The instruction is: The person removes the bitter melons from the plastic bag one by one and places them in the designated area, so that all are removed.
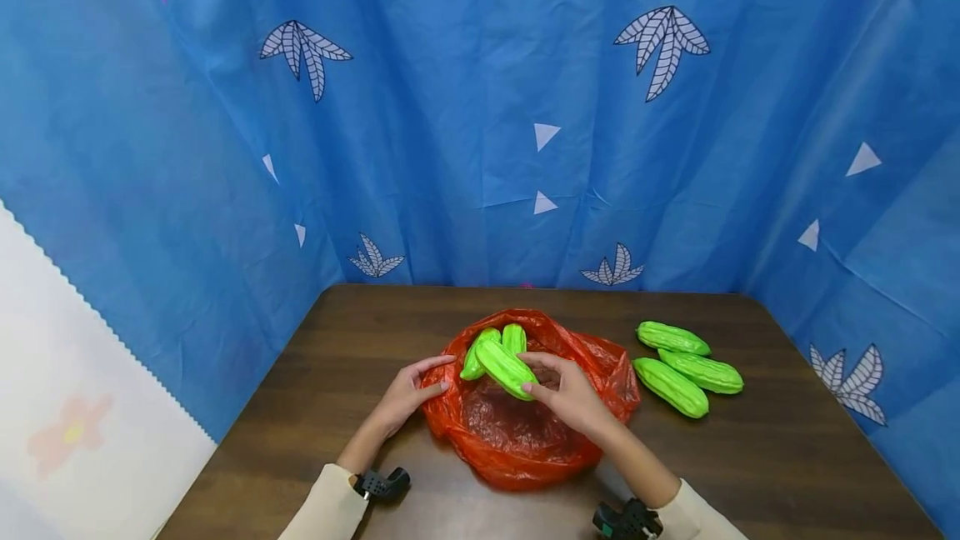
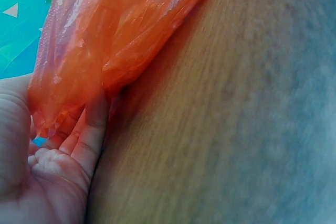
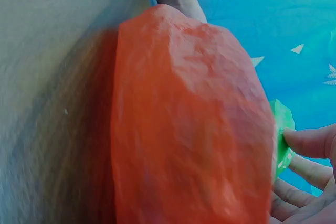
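A red plastic bag (image 1: 517, 469) sits on the table with its mouth spread open. My left hand (image 1: 405, 397) pinches the bag's left rim between thumb and fingers; the left wrist view shows the thin plastic (image 2: 121, 30) there. Over the bag's mouth, my right hand (image 1: 572, 400) holds a bright green ribbed bitter melon (image 1: 504, 368) between thumb and fingers, tilted. Behind it, two more bitter melons show inside the bag, a curved one (image 1: 471, 363) and an upright one (image 1: 514, 337). In the right wrist view the bag hides part of the held bitter melon (image 3: 283, 148).
Three more bitter melons lie right of the bag on the dark wooden table (image 1: 360, 332): one at the back (image 1: 672, 337), one in the middle (image 1: 705, 372) and one nearest (image 1: 670, 388). A blue patterned curtain (image 1: 465, 123) hangs behind the table and along its sides.
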Available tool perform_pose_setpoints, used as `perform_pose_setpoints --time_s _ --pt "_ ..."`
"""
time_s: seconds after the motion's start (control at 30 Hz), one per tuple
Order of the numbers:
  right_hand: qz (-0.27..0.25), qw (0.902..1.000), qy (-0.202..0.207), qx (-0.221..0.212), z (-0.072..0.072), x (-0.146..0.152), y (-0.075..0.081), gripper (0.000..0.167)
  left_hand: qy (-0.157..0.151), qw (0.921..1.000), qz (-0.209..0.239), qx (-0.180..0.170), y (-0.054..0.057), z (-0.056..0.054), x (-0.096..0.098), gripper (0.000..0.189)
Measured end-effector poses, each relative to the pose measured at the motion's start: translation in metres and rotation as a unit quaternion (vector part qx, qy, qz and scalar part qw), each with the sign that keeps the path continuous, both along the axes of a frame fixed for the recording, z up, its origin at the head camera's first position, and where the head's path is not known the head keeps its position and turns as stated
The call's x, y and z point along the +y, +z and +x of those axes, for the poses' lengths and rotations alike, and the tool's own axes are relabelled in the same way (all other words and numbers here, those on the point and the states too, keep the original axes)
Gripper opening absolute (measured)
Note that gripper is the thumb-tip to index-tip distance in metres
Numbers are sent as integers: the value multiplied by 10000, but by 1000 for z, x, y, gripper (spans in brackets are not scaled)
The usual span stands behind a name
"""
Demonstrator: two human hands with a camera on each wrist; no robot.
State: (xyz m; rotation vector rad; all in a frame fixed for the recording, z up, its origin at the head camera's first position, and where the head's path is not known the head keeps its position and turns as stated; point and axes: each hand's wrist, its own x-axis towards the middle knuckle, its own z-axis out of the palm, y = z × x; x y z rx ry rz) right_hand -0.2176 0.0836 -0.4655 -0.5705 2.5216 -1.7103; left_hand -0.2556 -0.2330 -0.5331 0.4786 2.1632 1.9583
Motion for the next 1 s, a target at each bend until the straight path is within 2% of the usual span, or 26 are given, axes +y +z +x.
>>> perform_pose_setpoints --time_s 0.13,0.33,0.63,1.0 --pt "103 9999 78 86 0 5 4 43 78 10000 17 15 -2 3 -2 50" --pt "121 9999 84 77 1 19 14 44 50 9998 2 167 2 2 -3 49" --pt "144 9999 51 1 10 41 16 45 -82 9998 181 -14 -4 5 2 47" --pt "236 9995 -186 -132 12 63 27 45 -63 9999 137 -37 -2 1 1 47"
